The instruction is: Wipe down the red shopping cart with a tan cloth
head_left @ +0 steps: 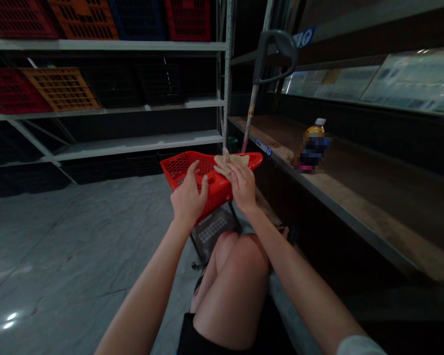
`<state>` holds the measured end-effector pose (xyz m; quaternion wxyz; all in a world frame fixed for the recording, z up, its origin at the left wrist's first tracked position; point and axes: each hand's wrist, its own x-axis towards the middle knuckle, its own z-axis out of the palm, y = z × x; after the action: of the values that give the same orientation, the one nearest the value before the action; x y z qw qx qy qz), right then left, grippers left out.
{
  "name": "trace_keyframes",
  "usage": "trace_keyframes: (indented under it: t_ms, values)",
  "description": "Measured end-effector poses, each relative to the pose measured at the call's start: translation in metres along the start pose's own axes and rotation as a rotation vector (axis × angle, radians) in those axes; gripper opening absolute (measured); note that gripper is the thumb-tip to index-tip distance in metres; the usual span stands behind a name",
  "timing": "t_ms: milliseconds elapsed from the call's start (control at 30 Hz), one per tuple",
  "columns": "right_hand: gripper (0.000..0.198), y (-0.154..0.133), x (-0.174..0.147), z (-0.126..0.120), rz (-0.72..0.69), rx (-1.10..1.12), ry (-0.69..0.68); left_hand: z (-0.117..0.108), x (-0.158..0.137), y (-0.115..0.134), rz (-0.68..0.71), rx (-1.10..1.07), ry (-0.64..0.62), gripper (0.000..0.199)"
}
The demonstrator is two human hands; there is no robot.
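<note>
A red plastic shopping-cart basket with perforated walls stands in front of my knees, on a frame with dark legs. My right hand presses a crumpled beige cloth against the basket's right-hand top surface, fingers close together over it. At the near left side of the basket is my left hand, its thumb and index finger spread apart. The left hand's other fingers are mostly hidden, and whether it touches the rim is hard to tell.
A wooden shelf runs along my right, bearing a drink bottle with a white cap. A grey handle on a pole rises behind the basket. Metal racks hold coloured crates, including a yellow crate. Grey floor lies to the left.
</note>
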<state>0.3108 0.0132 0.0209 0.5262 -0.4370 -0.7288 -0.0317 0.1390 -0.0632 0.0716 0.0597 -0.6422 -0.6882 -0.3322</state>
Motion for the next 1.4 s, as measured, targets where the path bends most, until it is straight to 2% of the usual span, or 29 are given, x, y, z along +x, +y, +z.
trace_keyframes:
  t_ms: [100, 167, 267, 333, 433, 567, 667, 733, 867, 1000, 1100, 1167, 1233, 1400]
  values:
    - [0.046, -0.037, -0.023, 0.005, -0.098, 0.068, -0.095, 0.001, 0.010, 0.001, 0.089, -0.052, -0.028, 0.062]
    - [0.048, -0.053, -0.031, 0.007, -0.116, 0.130, -0.101, -0.001, 0.016, -0.002, 0.132, -0.035, -0.128, 0.058]
    - [0.052, -0.049, -0.023, 0.005, -0.008, 0.204, 0.007, -0.008, 0.020, -0.012, 0.238, -0.024, -0.296, 0.049]
    - [0.050, -0.033, -0.007, 0.004, 0.038, 0.182, 0.056, -0.014, 0.016, -0.021, 0.341, -0.035, -0.333, 0.047]
    - [0.042, -0.006, 0.015, 0.007, 0.042, 0.060, -0.010, -0.022, 0.002, -0.026, 0.416, 0.057, -0.253, 0.044]
    - [0.038, 0.007, 0.021, 0.014, 0.024, 0.023, -0.124, -0.014, -0.014, -0.005, 0.387, 0.213, -0.103, 0.041]
    - [0.039, 0.006, 0.019, 0.015, 0.018, 0.042, -0.126, -0.001, -0.012, 0.013, 0.360, 0.278, -0.084, 0.047]
    - [0.039, 0.006, 0.020, 0.014, 0.023, 0.047, -0.148, 0.005, -0.008, 0.013, 0.375, 0.300, -0.099, 0.048]
    - [0.040, 0.017, 0.028, 0.011, 0.046, 0.050, -0.176, 0.003, 0.000, -0.023, 0.494, 0.245, -0.144, 0.048]
    - [0.041, 0.037, 0.035, 0.012, 0.029, 0.079, -0.154, -0.001, 0.018, -0.070, 0.550, 0.044, -0.266, 0.045]
    - [0.041, 0.057, 0.046, 0.013, -0.005, 0.107, -0.179, 0.011, 0.040, -0.084, 0.544, -0.085, -0.363, 0.040]
    - [0.042, 0.070, 0.057, 0.014, -0.011, 0.119, -0.220, 0.027, 0.053, -0.080, 0.526, -0.092, -0.365, 0.037]
    - [0.042, 0.077, 0.067, 0.015, 0.006, 0.111, -0.244, 0.044, 0.061, -0.068, 0.501, -0.062, -0.312, 0.032]
    - [0.038, 0.064, 0.064, 0.019, -0.017, 0.133, -0.265, 0.075, 0.063, -0.018, 0.428, 0.050, -0.170, 0.025]
